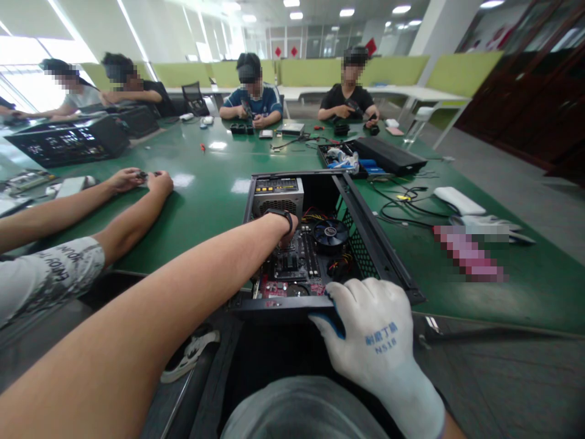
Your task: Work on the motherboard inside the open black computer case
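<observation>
An open black computer case lies on the green table in front of me. My left hand, bare with a dark band at the wrist, reaches down into it. It is close to the power supply and above the motherboard; its fingers are mostly hidden, and whether they hold anything does not show. A round black fan sits to the right of that hand. Wearing a white glove, my right hand grips the near edge of the case, thumb below and fingers over the rim.
On my left, a co-worker's hands handle a small part. Across the green table, other people work. To the right are a tool box, black cables and gloves. Another case stands far left.
</observation>
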Demonstrator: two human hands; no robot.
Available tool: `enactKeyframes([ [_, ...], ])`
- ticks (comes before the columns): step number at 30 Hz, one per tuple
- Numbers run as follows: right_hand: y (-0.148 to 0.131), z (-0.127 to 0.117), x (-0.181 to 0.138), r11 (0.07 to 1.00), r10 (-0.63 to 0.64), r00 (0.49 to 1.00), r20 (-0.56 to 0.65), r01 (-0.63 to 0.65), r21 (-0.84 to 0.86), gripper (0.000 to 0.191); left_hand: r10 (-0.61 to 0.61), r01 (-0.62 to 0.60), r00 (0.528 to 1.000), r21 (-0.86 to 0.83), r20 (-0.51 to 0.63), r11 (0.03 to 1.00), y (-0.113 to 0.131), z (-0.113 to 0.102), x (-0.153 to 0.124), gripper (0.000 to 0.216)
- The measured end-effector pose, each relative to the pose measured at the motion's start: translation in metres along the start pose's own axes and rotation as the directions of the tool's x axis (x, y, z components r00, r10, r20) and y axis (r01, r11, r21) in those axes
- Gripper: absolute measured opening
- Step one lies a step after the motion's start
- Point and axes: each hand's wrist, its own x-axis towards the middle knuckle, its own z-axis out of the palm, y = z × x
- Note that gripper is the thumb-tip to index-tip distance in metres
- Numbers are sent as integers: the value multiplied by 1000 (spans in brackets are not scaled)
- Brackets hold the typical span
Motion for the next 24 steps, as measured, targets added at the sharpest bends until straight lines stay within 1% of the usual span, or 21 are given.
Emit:
enactKeyframes([
  [5, 0, 1, 1, 1000, 7, 1000, 0, -7, -1, 31, -25, 23, 999, -64, -34, 998, -2, 3, 5, 58],
  [12, 0, -1, 1, 1000, -4, 1000, -20, 4, 1, 31, -1, -4, 998, -83, -63, 997, -2, 5, 5, 67],
  [15, 0, -1, 1, 1000, 0, 1000, -23, 0, 5, 30, -1, -4, 999, -100, -50, 995, 1, 2, 1, 61],
  [19, -1, 0, 1, 1000, 4, 1000, -16, -4, 7, 31, 15, -17, 999, -54, -30, 998, 2, -1, -3, 57],
  [24, -1, 1, 1, 1000, 5, 1000, -20, -5, 7, 31, -24, 9, 997, -190, -75, 982, 2, 0, -5, 49],
])
